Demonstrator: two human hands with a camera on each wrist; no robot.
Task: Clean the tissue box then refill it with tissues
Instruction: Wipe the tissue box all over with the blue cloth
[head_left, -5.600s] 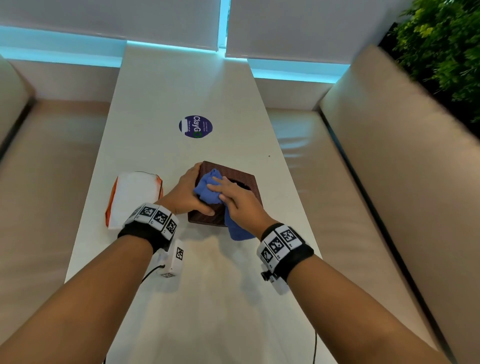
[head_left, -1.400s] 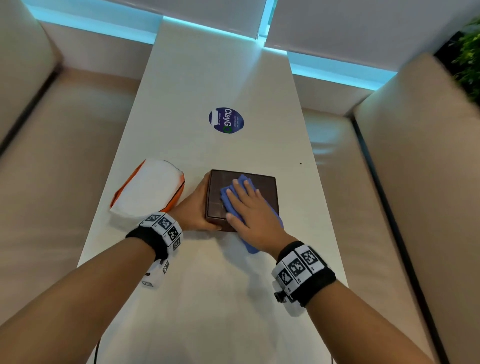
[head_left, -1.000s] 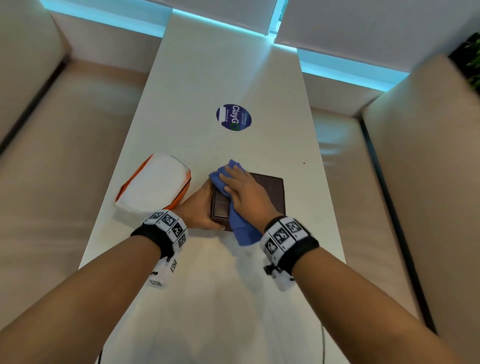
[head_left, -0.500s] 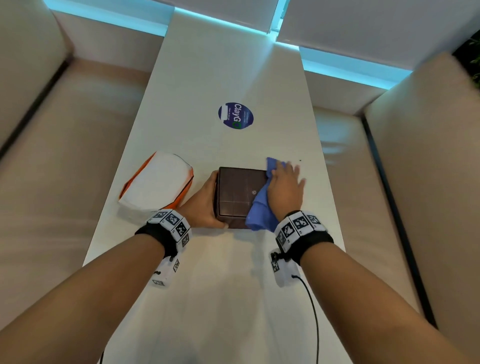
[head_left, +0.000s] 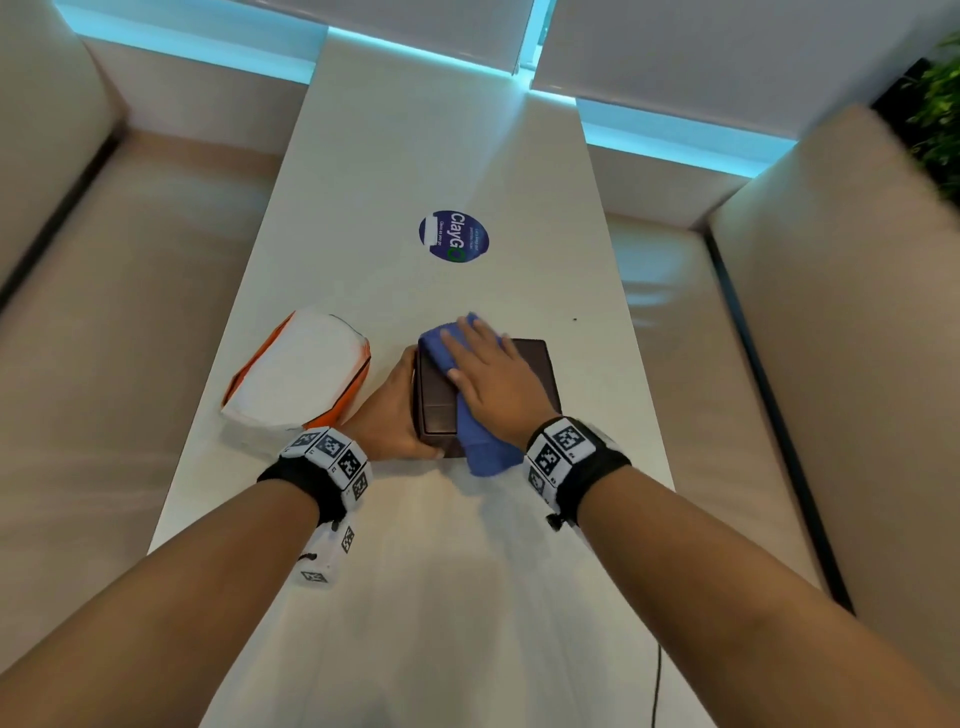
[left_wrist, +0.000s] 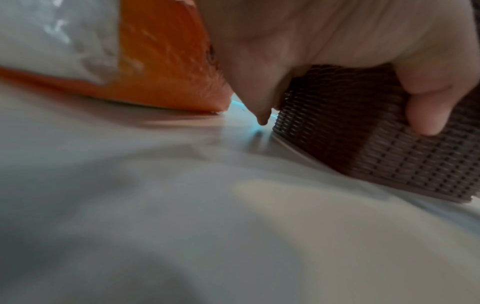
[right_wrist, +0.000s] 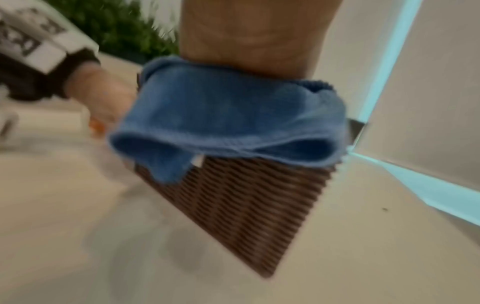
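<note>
A dark brown woven tissue box (head_left: 540, 374) sits on the white table (head_left: 447, 571), its flat top up. My left hand (head_left: 395, 410) grips its near left corner, thumb on the front wall (left_wrist: 426, 115) and fingers along the left side. A blue cloth (head_left: 480, 447) lies over the box's left half and hangs off the near edge. My right hand (head_left: 483, 374) presses flat on the cloth with straight fingers. In the right wrist view the blue cloth (right_wrist: 233, 123) drapes over the woven box (right_wrist: 246, 205). A tissue pack (head_left: 296, 374), white with orange sides, lies to the left.
A round blue sticker (head_left: 453, 237) is on the table further back. Beige bench seats (head_left: 104, 364) run along both sides of the table. A green plant (head_left: 940, 104) is at the far right. A thin cable (head_left: 657, 686) trails near my right forearm.
My right hand has slid the cloth from the box's right edge back left across the top. The left hand keeps its grip on the box corner.
</note>
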